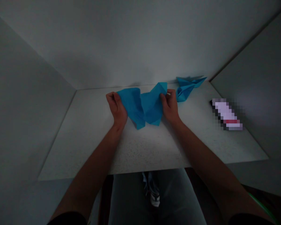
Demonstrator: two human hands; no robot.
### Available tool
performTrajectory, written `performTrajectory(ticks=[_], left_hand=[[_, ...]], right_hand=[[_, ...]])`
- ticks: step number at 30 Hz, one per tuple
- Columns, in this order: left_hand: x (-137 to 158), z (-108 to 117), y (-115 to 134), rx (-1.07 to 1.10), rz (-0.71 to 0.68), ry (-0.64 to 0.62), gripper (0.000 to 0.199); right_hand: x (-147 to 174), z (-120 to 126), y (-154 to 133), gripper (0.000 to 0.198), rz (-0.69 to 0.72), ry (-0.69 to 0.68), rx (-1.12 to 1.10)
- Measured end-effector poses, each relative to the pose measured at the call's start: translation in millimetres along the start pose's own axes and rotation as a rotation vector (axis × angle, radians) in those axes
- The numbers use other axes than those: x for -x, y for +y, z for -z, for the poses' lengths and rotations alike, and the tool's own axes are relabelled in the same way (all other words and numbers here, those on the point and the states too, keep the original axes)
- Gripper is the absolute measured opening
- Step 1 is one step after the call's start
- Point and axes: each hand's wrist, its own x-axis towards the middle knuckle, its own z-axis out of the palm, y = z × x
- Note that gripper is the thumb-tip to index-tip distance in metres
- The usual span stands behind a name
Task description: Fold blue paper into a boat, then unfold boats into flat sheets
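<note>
A creased sheet of blue paper (133, 101) is held up between my two hands above the white tabletop. My left hand (117, 107) pinches its left edge, fingers curled. On the opposite edge, my right hand (170, 104) grips the paper with the thumb on the near face. The sheet bends along a middle crease, with its upper and lower corners sticking out. Just beyond my right hand lies a folded blue paper figure (188, 87) with pointed ends, partly hidden by that hand.
A phone (227, 114), its screen blurred out, lies at the right side of the white table (140, 156). Walls enclose the table at the back (131, 40), left and right. My legs (131, 200) are below the front edge.
</note>
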Motion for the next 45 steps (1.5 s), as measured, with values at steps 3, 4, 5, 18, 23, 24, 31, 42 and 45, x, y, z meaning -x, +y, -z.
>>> performTrajectory(ticks=[3, 4, 5, 18, 23, 24, 31, 42, 45], left_hand=[[-4, 1, -5, 0.021, 0.037, -0.006, 0.056], [-6, 2, -8, 0.021, 0.055, -0.017, 0.055], [-8, 2, -11, 0.011, 0.069, -0.023, 0.054], [-32, 16, -38, -0.113, 0.181, -0.101, 0.037], [-45, 31, -44, -0.185, 0.152, -0.172, 0.028], [-47, 35, -45, -0.204, 0.153, -0.182, 0.026], [-54, 44, -44, -0.351, 0.048, -0.176, 0.016], [53, 18, 20, -0.698, -0.199, -0.897, 0.076], [64, 23, 28, -0.760, -0.205, -0.959, 0.080]], right_hand=[[-3, 1, 4, 0.047, -0.027, 0.004, -0.036], [-4, 2, 6, 0.048, -0.033, 0.008, -0.048], [-5, 4, 8, 0.048, -0.039, 0.010, -0.056], [-17, 26, 20, 0.049, -0.093, 0.043, -0.006], [-22, 44, 24, 0.049, -0.045, -0.002, 0.112], [-22, 46, 24, 0.049, -0.034, -0.009, 0.146], [-16, 41, 27, 0.041, -0.018, -0.180, 0.334], [-12, 28, 5, 0.039, 0.231, -0.122, 0.492], [3, 7, -11, 0.041, 0.241, -0.297, 0.490]])
